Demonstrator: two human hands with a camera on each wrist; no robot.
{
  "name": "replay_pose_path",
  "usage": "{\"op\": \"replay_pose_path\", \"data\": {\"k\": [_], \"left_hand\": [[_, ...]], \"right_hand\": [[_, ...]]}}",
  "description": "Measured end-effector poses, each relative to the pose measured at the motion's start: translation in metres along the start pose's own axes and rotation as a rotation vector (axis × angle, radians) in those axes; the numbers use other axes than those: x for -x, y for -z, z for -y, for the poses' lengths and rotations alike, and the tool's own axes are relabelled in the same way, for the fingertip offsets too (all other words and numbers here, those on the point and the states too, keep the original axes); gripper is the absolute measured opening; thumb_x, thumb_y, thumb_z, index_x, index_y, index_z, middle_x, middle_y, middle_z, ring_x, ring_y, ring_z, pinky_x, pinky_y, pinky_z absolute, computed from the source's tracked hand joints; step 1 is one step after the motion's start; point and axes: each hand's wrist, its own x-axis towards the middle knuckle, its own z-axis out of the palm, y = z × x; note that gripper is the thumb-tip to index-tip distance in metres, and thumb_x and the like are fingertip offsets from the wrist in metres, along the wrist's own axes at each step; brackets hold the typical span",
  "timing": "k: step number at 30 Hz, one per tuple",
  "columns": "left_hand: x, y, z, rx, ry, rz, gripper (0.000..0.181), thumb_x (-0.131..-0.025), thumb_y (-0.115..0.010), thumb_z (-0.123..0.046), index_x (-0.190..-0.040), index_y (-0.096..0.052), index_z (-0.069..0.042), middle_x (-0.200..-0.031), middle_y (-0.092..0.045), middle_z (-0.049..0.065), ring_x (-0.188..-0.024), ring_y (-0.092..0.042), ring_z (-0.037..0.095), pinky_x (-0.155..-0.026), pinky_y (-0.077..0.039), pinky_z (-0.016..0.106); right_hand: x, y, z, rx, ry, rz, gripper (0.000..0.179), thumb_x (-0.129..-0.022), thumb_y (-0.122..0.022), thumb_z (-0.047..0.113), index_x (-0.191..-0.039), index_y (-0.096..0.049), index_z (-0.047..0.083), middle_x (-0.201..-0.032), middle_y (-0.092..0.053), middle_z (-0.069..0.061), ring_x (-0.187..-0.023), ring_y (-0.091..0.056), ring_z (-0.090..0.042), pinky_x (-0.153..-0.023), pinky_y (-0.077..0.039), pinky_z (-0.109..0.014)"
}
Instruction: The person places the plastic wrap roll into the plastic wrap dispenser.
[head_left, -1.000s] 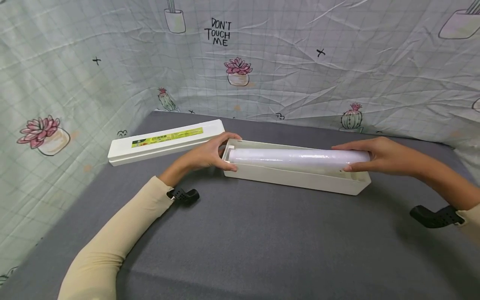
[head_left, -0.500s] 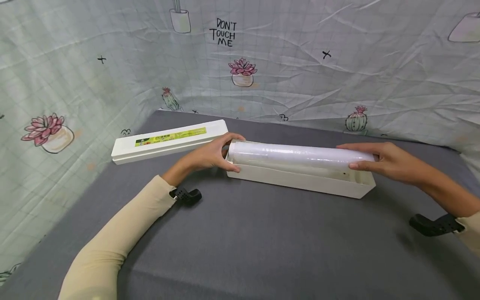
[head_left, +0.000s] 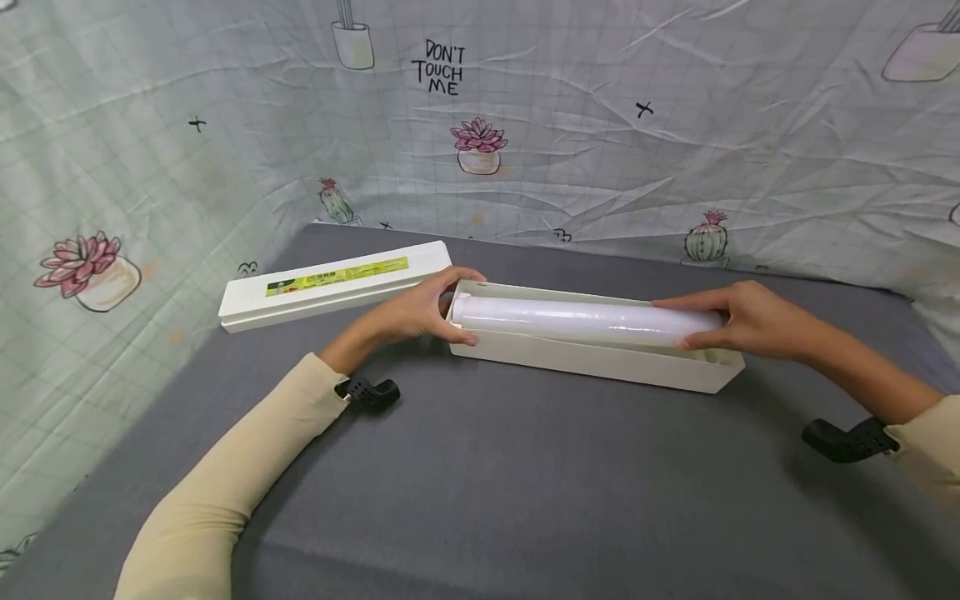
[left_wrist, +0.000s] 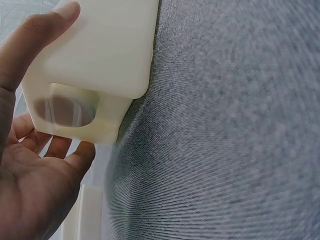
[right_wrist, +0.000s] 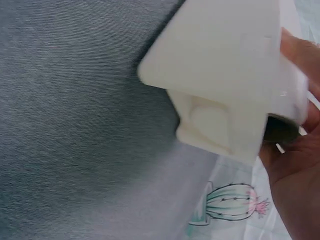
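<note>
A long white box [head_left: 577,357] without its cover lies on the grey cloth. Inside it is a shiny roll of cling film [head_left: 570,320], its left end low between the walls and its right end raised near the rim. My left hand [head_left: 420,308] grips the box's left end, thumb on the near wall and fingers at the far side. In the left wrist view, the box end [left_wrist: 100,45] has a round opening below the thumb. My right hand [head_left: 750,321] holds the roll's right end between thumb and fingers. The right wrist view shows the roll's hollow core [right_wrist: 281,129] beside the box end.
A white lid [head_left: 337,283] with a yellow label lies behind and left of the box, close to my left hand. Grey cloth [head_left: 525,483] covers the table. A printed curtain [head_left: 555,125] hangs along the back and left.
Half a second ago the roll's left end rose higher over the box; now it sits down inside. My right hand has shifted left with the roll. The left hand keeps its grip.
</note>
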Motion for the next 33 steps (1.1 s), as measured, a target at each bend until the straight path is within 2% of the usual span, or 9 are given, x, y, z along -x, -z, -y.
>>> {"op": "replay_pose_path", "data": {"k": [3,4,7,10,11,16,20,24,33], "left_hand": [[0.000,0.001,-0.001,-0.006,-0.003,0.000,0.082,-0.075,-0.085,0.004,-0.144,-0.042,-0.006,-0.141,-0.043,0.013,-0.117,-0.055,0.031,-0.090,-0.054,0.038],[0.000,0.001,0.000,-0.001,-0.004,0.001,0.082,-0.075,-0.085,0.005,-0.144,-0.042,-0.006,-0.141,-0.043,0.013,-0.117,-0.055,0.031,-0.090,-0.054,0.038],[0.001,0.001,0.000,0.009,-0.005,0.000,0.082,-0.075,-0.085,0.004,-0.144,-0.042,-0.006,-0.141,-0.043,0.013,-0.116,-0.056,0.031,-0.089,-0.055,0.038],[0.001,0.001,0.001,0.016,-0.003,0.006,0.082,-0.075,-0.085,0.004,-0.144,-0.042,-0.007,-0.141,-0.043,0.014,-0.114,-0.058,0.032,-0.089,-0.055,0.039],[0.001,0.001,0.001,0.015,-0.003,0.008,0.083,-0.076,-0.085,0.004,-0.145,-0.041,-0.007,-0.141,-0.043,0.014,-0.114,-0.058,0.032,-0.088,-0.055,0.039],[0.001,0.000,0.000,-0.002,0.003,0.009,0.082,-0.076,-0.085,0.003,-0.145,-0.041,-0.007,-0.142,-0.042,0.013,-0.116,-0.057,0.033,-0.089,-0.055,0.039],[0.002,0.000,-0.001,-0.009,0.009,0.010,0.082,-0.077,-0.085,0.002,-0.145,-0.041,-0.007,-0.142,-0.042,0.013,-0.117,-0.056,0.033,-0.089,-0.055,0.040],[0.003,0.000,-0.002,-0.007,0.009,0.006,0.082,-0.076,-0.085,0.002,-0.145,-0.042,-0.007,-0.142,-0.042,0.013,-0.117,-0.056,0.032,-0.089,-0.055,0.039],[0.002,0.001,-0.001,-0.023,-0.002,0.009,0.083,-0.075,-0.085,0.003,-0.145,-0.041,-0.006,-0.141,-0.043,0.015,-0.116,-0.056,0.032,-0.089,-0.055,0.038]], "right_hand": [[-0.002,0.003,0.003,0.022,-0.030,0.027,0.055,-0.082,-0.086,0.019,-0.134,-0.069,0.014,-0.116,-0.074,-0.013,-0.057,-0.037,-0.001,-0.051,-0.033,-0.025],[-0.003,0.003,0.004,0.034,-0.041,0.040,0.055,-0.082,-0.086,0.020,-0.134,-0.069,0.015,-0.108,-0.076,-0.011,-0.055,-0.032,-0.001,-0.050,-0.031,-0.024],[-0.007,0.004,0.005,0.076,-0.058,0.079,0.056,-0.081,-0.086,0.024,-0.134,-0.069,0.016,-0.099,-0.076,-0.006,-0.056,-0.028,-0.001,-0.052,-0.031,-0.025],[-0.013,0.009,0.008,0.110,-0.081,0.147,0.059,-0.081,-0.086,0.030,-0.136,-0.067,0.015,-0.098,-0.077,-0.004,-0.059,-0.038,0.000,-0.056,-0.036,-0.024],[-0.015,0.011,0.009,0.115,-0.088,0.169,0.060,-0.081,-0.086,0.031,-0.135,-0.067,0.015,-0.106,-0.077,-0.007,-0.064,-0.045,0.001,-0.058,-0.039,-0.024],[-0.026,0.020,0.015,0.129,-0.141,0.249,0.065,-0.077,-0.087,0.036,-0.135,-0.067,0.016,-0.116,-0.074,-0.009,-0.086,-0.068,-0.005,-0.066,-0.052,-0.025],[-0.028,0.021,0.016,0.147,-0.122,0.242,0.064,-0.075,-0.088,0.035,-0.132,-0.069,0.014,-0.115,-0.075,-0.010,-0.090,-0.071,-0.010,-0.067,-0.053,-0.026],[-0.024,0.016,0.015,0.169,-0.102,0.193,0.061,-0.075,-0.089,0.035,-0.130,-0.071,0.015,-0.114,-0.075,-0.011,-0.088,-0.070,-0.010,-0.065,-0.052,-0.025],[-0.018,0.007,0.013,0.058,-0.141,0.168,0.047,-0.081,-0.086,0.030,-0.124,-0.075,0.016,-0.116,-0.075,-0.006,-0.096,-0.075,-0.017,-0.077,-0.057,-0.028]]}}
